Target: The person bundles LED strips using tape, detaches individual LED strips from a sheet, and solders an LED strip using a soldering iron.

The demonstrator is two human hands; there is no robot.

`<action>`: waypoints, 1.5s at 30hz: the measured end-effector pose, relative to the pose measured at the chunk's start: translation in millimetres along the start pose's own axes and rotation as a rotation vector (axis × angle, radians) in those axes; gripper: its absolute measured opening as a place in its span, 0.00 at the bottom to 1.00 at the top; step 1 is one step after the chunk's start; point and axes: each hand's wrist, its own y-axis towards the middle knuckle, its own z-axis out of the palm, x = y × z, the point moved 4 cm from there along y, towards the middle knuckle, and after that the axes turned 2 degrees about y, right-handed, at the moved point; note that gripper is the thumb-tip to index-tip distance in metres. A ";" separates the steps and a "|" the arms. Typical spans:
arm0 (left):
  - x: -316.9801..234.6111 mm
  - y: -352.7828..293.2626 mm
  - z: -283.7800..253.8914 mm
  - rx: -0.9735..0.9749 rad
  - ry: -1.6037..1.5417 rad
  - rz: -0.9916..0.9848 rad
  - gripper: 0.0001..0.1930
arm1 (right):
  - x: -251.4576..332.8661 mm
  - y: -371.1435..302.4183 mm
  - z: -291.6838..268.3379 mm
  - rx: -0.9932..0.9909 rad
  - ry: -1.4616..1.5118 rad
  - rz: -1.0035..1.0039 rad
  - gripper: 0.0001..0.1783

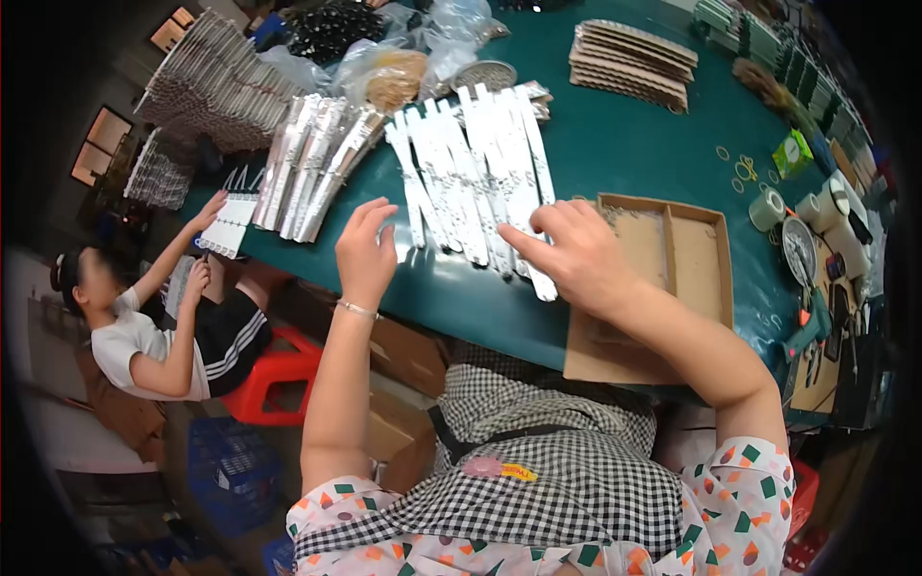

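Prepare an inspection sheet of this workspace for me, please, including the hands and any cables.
Surface: green tabletop, glossy.
Job's things: silvery strips, fanned out; cardboard tray at right.
Clutter: plastic bags at the far side; loose rubber bands at right.
Hands: left hand holding nothing visible, left of the strips; right hand at their right edge, grip unclear.
Cables: nothing seen clearly.
Surroundings: seated co-worker at left, red stool, blue crate.
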 end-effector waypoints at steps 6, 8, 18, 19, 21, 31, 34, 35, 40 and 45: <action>44.1 52.6 19.9 -0.049 0.295 0.381 0.30 | -10.3 36.6 79.5 0.112 -0.123 0.038 0.20; 55.6 71.8 30.4 -0.040 0.340 0.447 0.30 | -11.1 38.7 90.9 0.186 -0.146 0.096 0.22; 59.2 133.9 68.6 0.091 0.388 0.858 0.32 | -71.0 27.4 88.3 0.248 0.111 0.879 0.40; 55.9 134.1 74.5 0.109 0.413 0.905 0.30 | -76.8 27.9 93.3 0.238 0.107 0.891 0.40; 44.9 126.7 82.8 0.131 0.352 1.044 0.28 | -88.1 25.4 110.0 0.253 0.283 1.048 0.42; -4.0 150.6 72.0 0.463 0.305 1.182 0.36 | -104.8 38.5 137.5 0.147 0.662 1.187 0.37; -10.1 154.4 79.2 0.521 0.258 1.230 0.39 | -99.5 41.5 144.2 0.141 0.664 1.166 0.35; -11.4 152.7 81.3 0.515 0.218 1.257 0.39 | -96.9 43.1 146.7 0.138 0.665 1.152 0.34; -11.8 150.8 85.0 0.525 0.115 1.316 0.37 | -84.4 55.1 154.3 0.203 1.033 1.241 0.29; -9.6 139.3 70.9 0.507 0.099 1.270 0.38 | -66.2 62.4 138.3 0.413 1.219 1.340 0.26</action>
